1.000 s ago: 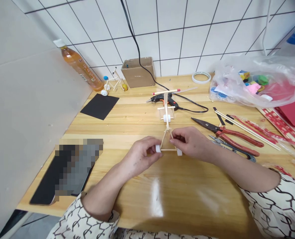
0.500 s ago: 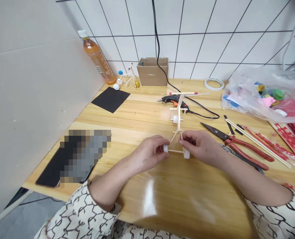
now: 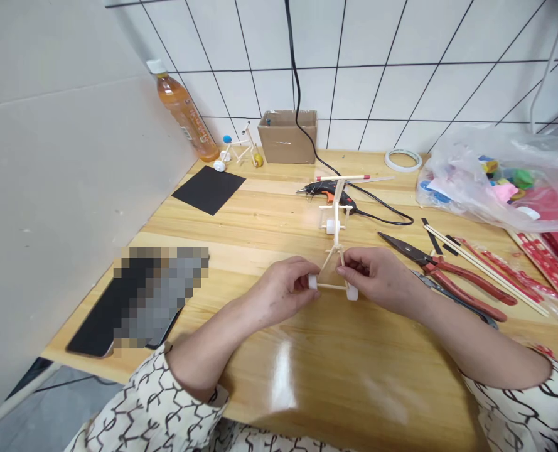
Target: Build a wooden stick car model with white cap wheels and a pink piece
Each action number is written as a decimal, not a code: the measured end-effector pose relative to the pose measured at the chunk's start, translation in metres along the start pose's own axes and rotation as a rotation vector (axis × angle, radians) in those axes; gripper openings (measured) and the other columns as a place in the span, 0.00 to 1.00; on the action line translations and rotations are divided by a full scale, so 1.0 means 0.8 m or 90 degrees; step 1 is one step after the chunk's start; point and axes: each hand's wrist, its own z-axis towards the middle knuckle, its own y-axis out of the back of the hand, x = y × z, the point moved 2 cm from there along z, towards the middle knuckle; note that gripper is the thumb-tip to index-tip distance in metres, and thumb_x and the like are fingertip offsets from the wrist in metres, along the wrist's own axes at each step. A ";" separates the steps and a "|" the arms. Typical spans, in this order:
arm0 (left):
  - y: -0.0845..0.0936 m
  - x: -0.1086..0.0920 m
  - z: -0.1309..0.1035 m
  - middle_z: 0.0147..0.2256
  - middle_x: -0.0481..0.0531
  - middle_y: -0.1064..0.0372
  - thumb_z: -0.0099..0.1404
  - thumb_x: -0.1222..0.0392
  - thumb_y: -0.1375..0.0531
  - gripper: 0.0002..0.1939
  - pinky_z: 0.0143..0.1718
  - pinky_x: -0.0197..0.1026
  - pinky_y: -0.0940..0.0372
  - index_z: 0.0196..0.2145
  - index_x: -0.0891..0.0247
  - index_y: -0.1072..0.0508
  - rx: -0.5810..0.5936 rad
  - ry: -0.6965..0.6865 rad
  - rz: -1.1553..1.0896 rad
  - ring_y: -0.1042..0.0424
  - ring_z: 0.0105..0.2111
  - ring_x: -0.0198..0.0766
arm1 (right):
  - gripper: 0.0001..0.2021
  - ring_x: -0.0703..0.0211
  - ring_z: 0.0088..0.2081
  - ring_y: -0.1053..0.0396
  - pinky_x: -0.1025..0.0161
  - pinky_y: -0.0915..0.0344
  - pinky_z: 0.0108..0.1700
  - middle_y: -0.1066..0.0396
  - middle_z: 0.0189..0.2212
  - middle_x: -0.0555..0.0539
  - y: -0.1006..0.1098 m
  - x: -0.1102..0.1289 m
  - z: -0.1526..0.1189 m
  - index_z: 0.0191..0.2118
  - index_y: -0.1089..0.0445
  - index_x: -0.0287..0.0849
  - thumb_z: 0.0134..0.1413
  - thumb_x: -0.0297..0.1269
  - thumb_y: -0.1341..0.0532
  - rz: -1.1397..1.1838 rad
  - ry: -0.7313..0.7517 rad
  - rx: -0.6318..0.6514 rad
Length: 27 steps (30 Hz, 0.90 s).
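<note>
A small tricycle model made of pale sticks (image 3: 336, 220) stands on the wooden table, its red-tipped handlebar pointing away from me. At its near end a stick axle joins two white caps. My left hand (image 3: 290, 289) pinches the left white cap (image 3: 312, 282) between thumb and fingers. The fingers of my right hand (image 3: 373, 273) are closed on a slanted stick of the frame, just above the right white cap (image 3: 352, 292). Another white cap (image 3: 332, 226) sits under the front of the model.
Behind the model lies a black glue gun (image 3: 330, 189) with its cable. Pliers (image 3: 448, 270), loose sticks (image 3: 486, 270) and a plastic bag (image 3: 476, 182) are at the right. Phones (image 3: 104, 314), a black sheet (image 3: 209, 189), a bottle (image 3: 184, 116), another stick model (image 3: 241, 150) and a cardboard box (image 3: 288, 141) are further left.
</note>
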 end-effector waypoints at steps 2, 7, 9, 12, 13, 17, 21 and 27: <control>0.000 0.000 0.000 0.32 0.50 0.33 0.55 0.67 0.41 0.10 0.33 0.38 0.35 0.38 0.65 0.29 -0.001 0.004 0.007 0.33 0.29 0.33 | 0.10 0.67 0.20 0.48 0.68 0.51 0.22 0.46 0.16 0.55 -0.001 -0.001 0.000 0.21 0.40 0.41 0.50 0.36 0.46 0.002 -0.004 -0.001; 0.001 -0.003 0.001 0.32 0.50 0.33 0.55 0.68 0.41 0.10 0.34 0.37 0.36 0.38 0.65 0.29 0.004 0.012 0.008 0.33 0.30 0.33 | 0.10 0.67 0.20 0.48 0.68 0.51 0.23 0.46 0.16 0.55 0.000 -0.002 0.000 0.21 0.40 0.41 0.51 0.36 0.46 -0.005 -0.012 -0.007; 0.002 -0.005 0.001 0.32 0.50 0.33 0.56 0.68 0.42 0.10 0.34 0.37 0.36 0.37 0.65 0.29 0.010 0.012 0.011 0.33 0.30 0.33 | 0.11 0.67 0.20 0.48 0.67 0.51 0.23 0.46 0.16 0.55 0.001 -0.002 0.000 0.20 0.41 0.41 0.51 0.35 0.46 -0.016 -0.010 -0.018; 0.002 -0.006 0.001 0.32 0.50 0.33 0.56 0.68 0.42 0.10 0.34 0.37 0.36 0.37 0.65 0.29 0.013 0.014 0.008 0.33 0.30 0.33 | 0.11 0.67 0.20 0.49 0.67 0.52 0.24 0.47 0.15 0.56 0.002 -0.001 0.000 0.20 0.42 0.41 0.51 0.35 0.47 -0.026 0.000 -0.017; 0.002 -0.006 0.001 0.32 0.50 0.34 0.56 0.68 0.42 0.10 0.34 0.37 0.36 0.38 0.65 0.30 0.013 0.014 0.005 0.33 0.30 0.33 | 0.11 0.67 0.20 0.49 0.67 0.52 0.23 0.48 0.15 0.56 0.002 0.000 0.000 0.20 0.42 0.41 0.51 0.35 0.47 -0.027 0.003 -0.013; 0.002 -0.005 0.001 0.32 0.50 0.34 0.56 0.68 0.42 0.10 0.34 0.36 0.36 0.38 0.66 0.30 0.012 0.004 0.003 0.34 0.30 0.32 | 0.12 0.68 0.20 0.50 0.67 0.53 0.23 0.49 0.15 0.56 0.002 0.001 0.000 0.19 0.44 0.41 0.51 0.34 0.47 -0.032 0.009 -0.008; 0.001 -0.005 0.000 0.31 0.49 0.35 0.56 0.67 0.41 0.10 0.33 0.36 0.36 0.38 0.66 0.30 0.003 0.002 0.008 0.34 0.29 0.32 | 0.12 0.68 0.20 0.50 0.68 0.53 0.23 0.48 0.15 0.56 0.001 -0.002 -0.001 0.19 0.44 0.41 0.51 0.34 0.47 -0.043 0.017 -0.018; 0.000 -0.004 -0.001 0.31 0.49 0.34 0.57 0.64 0.41 0.10 0.31 0.35 0.37 0.39 0.65 0.30 -0.012 0.013 0.002 0.34 0.29 0.32 | 0.12 0.68 0.20 0.50 0.68 0.53 0.23 0.48 0.15 0.56 0.000 -0.005 0.002 0.19 0.45 0.42 0.51 0.34 0.46 -0.041 0.013 -0.018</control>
